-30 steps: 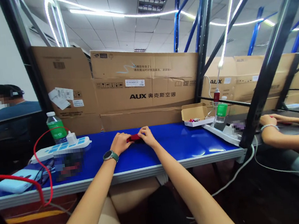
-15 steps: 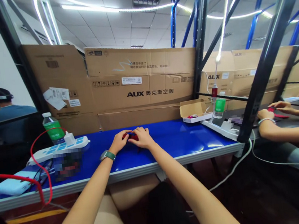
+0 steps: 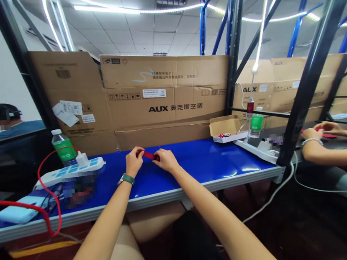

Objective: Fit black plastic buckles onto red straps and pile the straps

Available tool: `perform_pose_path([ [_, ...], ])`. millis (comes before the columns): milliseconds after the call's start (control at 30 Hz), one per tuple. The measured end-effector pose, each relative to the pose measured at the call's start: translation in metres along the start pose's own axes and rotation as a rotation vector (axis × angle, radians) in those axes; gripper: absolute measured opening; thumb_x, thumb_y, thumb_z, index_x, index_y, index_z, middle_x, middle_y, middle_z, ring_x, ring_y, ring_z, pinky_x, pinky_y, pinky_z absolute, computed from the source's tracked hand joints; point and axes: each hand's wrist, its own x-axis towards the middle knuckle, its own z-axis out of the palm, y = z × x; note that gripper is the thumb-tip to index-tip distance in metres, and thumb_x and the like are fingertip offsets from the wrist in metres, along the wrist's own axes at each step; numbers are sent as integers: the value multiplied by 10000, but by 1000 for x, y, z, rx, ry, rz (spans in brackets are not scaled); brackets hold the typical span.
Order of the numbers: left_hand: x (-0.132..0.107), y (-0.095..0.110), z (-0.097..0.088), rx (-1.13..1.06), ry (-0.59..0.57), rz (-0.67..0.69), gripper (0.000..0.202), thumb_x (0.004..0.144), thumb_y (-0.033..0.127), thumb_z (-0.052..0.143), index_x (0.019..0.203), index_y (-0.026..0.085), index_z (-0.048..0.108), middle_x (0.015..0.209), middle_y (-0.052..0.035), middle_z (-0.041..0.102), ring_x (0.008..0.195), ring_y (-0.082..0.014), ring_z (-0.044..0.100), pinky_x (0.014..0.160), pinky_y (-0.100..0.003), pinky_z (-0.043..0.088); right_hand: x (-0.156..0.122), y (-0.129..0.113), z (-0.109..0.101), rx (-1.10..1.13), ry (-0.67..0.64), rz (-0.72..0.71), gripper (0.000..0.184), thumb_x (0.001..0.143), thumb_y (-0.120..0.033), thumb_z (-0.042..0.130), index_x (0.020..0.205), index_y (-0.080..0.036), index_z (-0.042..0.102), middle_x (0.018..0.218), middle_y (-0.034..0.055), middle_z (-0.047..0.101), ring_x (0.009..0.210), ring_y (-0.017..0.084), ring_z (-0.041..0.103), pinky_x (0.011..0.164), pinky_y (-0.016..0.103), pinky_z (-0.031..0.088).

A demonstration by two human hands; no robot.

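A short red strip, ribbon-like, (image 3: 148,155) stretches between my two hands above the blue tabletop (image 3: 196,161). My left hand (image 3: 133,162), with a green-banded watch on its wrist, pinches the strip's left end. Closed around the other end is my right hand (image 3: 166,161), where a dark red bit shows at the fingertips. The strip slants slightly down toward the right. My fingers cover both of its ends, and its exact kind is too small to make out.
On the left stand a power strip (image 3: 51,178), a green-labelled bottle (image 3: 63,145) and a light-blue power bank (image 3: 20,211) near a red cable. An open small carton (image 3: 226,129) with red bits sits at the back right. Beyond the post, a co-worker's hands (image 3: 315,133) hold something red.
My hands have moved apart, the left one going left and turning upward. The red strip between them is now stretched out and visible; before, it was bunched under my fingers.
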Motion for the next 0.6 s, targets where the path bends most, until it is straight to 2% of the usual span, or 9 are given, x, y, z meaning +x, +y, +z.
perform_pose_path([
  [100, 1, 0, -4, 35, 108, -13, 172, 902, 244, 522, 964, 190, 673, 879, -58, 729, 820, -208, 678, 776, -298, 489, 0, 2, 0, 52, 19, 6, 255, 827, -353, 766, 1024, -215, 681, 966, 50, 670, 890, 190, 618, 780, 280, 435],
  [267, 2, -4, -8, 142, 266, -56, 200, 916, 174, 479, 997, 193, 661, 966, -66, 718, 911, -221, 657, 836, -305, 465, 0, 6, 0, 144, 19, -52, 246, 815, -305, 780, 1003, -185, 678, 952, 51, 661, 887, 182, 610, 816, 278, 452],
  [500, 2, -10, -19, 241, 562, -239, 319, 918, 96, 399, 1089, 171, 658, 1032, -99, 636, 1011, -231, 597, 920, -359, 456, 1, 17, 4, 143, -8, -81, 263, 847, -255, 749, 1083, -169, 671, 1010, 77, 647, 938, 188, 605, 879, 294, 460],
  [600, 2, -18, -26, 255, 702, -385, 353, 913, 78, 377, 1134, 157, 641, 1023, -110, 598, 1032, -243, 585, 920, -397, 471, 0, 28, 2, 100, 14, 3, 239, 868, -237, 716, 1094, -174, 672, 1039, 82, 648, 968, 196, 606, 895, 296, 462],
])
